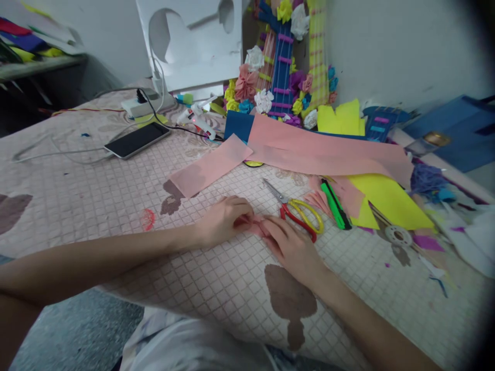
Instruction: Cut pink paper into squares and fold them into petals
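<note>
Both my hands meet over the table, closed on one small piece of pink paper [255,226]. My left hand [226,220] pinches its left end, and my right hand [292,247] grips the right side; most of the paper is hidden by the fingers. Just beyond my right hand lie scissors [299,211] with red and yellow handles, blades pointing away to the left. A flat pink paper strip [211,167] rests beyond my left hand. Farther back, a long pink sheet [328,149] stretches to the right.
A green utility knife [334,204] lies on paper scraps, near yellow sheets [390,201]. At the back left are a phone [138,140], a power strip [149,104] and a glue gun [199,121] with its cord. Paper flowers [246,82] and a blue toy guitar [282,72] stand behind.
</note>
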The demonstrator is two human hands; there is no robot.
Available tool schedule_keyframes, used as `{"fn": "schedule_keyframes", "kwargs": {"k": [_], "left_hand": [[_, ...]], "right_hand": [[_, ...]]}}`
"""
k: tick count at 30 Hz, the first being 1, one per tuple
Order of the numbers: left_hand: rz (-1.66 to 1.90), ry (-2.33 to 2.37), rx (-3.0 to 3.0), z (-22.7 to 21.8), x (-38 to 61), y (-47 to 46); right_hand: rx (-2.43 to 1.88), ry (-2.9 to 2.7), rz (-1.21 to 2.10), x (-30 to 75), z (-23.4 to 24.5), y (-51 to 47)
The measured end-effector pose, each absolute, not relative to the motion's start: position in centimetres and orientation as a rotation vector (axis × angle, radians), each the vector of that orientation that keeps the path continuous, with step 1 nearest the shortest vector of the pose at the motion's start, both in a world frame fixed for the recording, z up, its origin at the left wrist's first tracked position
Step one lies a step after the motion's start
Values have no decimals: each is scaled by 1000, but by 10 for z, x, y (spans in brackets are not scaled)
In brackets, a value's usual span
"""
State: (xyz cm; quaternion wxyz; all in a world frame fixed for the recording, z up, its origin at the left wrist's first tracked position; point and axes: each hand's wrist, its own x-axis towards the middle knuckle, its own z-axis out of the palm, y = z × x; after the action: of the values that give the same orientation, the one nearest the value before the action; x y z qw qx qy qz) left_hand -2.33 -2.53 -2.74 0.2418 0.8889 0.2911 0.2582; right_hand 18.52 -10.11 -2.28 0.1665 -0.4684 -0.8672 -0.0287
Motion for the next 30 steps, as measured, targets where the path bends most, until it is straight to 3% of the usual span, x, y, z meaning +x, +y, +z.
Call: {"fn": "schedule_keyframes", "kwargs": {"k": [11, 30], "left_hand": [[705, 635, 2532, -25, -31, -27], [764, 469, 2867, -25, -36, -28]], "right_hand": [[-1164, -2672, -229, 194, -26, -99], [-1179, -2540, -165, 195, -31, -97]]}}
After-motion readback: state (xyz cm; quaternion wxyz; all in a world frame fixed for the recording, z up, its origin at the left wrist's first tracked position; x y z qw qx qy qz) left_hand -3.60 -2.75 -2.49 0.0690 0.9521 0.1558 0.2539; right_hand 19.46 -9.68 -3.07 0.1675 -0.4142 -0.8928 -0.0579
